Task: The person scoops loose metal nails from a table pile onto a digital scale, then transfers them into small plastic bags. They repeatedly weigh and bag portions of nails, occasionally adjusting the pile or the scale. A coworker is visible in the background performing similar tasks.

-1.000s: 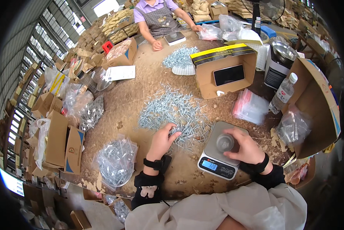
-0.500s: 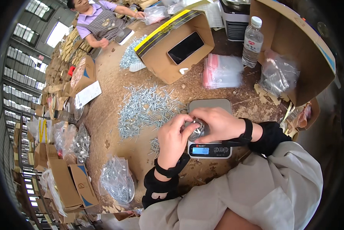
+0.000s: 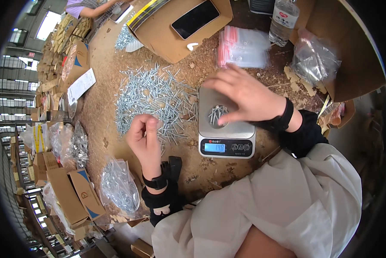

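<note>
A digital kitchen scale (image 3: 226, 147) stands on the worn table before me. On its grey plate a small bunch of silvery screws (image 3: 218, 115) sits in something round and clear. Just over the plate, my right hand (image 3: 246, 96) hovers with fingers spread, holding nothing and partly covering the plate. My left hand (image 3: 143, 139) is raised at the near edge of a loose screw pile (image 3: 148, 96). Its fingers are curled with thumb and fingertips together; whatever is between them is too small to make out.
Clear zip bags with red edges (image 3: 242, 47) lie beyond the scale, beside a water bottle (image 3: 283, 21). A cardboard box holds a phone (image 3: 196, 19). A bag of screws (image 3: 120, 187) rests at the left. Across the table is a co-worker's arm (image 3: 98, 9).
Both hands were round the clear thing with screws above the scale; it now stands on the plate. My left hand moved left, my right hand opened and lifted, and the display reading changed.
</note>
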`<state>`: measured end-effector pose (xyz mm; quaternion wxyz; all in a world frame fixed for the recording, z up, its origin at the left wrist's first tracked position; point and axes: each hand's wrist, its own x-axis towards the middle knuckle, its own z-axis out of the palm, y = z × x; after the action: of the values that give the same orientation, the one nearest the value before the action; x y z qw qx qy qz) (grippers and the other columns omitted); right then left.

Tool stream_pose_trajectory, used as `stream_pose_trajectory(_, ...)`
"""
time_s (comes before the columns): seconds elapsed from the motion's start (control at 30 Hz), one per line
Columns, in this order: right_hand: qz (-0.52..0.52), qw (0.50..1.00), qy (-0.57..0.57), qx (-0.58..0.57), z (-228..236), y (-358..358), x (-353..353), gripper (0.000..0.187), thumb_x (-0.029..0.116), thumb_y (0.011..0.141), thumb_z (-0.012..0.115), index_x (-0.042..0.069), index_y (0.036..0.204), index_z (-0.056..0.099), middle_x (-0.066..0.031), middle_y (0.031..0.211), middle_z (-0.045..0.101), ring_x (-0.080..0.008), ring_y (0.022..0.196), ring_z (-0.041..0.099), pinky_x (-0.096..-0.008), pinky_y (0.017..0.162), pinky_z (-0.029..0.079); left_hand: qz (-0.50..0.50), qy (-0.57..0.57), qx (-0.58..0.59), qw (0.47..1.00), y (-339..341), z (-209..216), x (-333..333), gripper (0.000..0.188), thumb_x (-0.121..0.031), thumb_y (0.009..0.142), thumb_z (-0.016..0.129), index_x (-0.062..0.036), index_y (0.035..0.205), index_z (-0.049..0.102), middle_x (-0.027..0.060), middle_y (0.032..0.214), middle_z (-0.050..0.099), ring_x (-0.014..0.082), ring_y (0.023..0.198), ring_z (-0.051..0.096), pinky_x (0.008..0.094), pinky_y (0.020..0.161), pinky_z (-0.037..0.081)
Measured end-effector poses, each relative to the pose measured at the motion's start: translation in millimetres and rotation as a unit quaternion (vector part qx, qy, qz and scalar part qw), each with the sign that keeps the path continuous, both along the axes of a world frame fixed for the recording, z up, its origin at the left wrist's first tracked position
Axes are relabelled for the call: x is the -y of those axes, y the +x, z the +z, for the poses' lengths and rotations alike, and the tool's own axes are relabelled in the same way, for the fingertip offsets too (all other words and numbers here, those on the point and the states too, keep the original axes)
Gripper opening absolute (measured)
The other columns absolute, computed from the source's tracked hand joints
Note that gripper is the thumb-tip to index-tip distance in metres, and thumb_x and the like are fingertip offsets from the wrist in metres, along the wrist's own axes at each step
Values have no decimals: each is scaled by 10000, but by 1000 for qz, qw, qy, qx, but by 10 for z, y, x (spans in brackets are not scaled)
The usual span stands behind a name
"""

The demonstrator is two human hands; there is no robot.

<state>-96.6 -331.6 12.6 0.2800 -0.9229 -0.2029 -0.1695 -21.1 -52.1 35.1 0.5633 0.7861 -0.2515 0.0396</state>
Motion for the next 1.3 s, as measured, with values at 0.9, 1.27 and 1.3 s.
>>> stream_pose_trajectory(0.9,-232,970,69,-1,-536,346,1265,117,19,809,677,-3,924,668,-142,886,661,-321,846,663,-379,762,526,106,-43,-94,989,220,-759,-320,89,-61,942,680,-13,962,608,12,898,618,55,749,532,199,671,429)
stream_pose_trajectory(1.27,168,977,96,89,426,-208,-31,114,169,890,652,92,969,625,-82,693,565,-297,644,603,-421,621,492,-138,36,26,990,-657,-114,304,344,-73,780,796,-22,1081,636,140,1101,671,235,943,640,331,759,504)
stream_pose_trajectory(1.3,192,973,103,79,414,-205,-91,114,174,889,655,97,965,622,-80,684,555,-295,641,601,-418,621,490,-170,58,71,981,-692,-190,277,194,-34,800,776,-16,959,665,124,946,692,233,816,651,318,691,501)
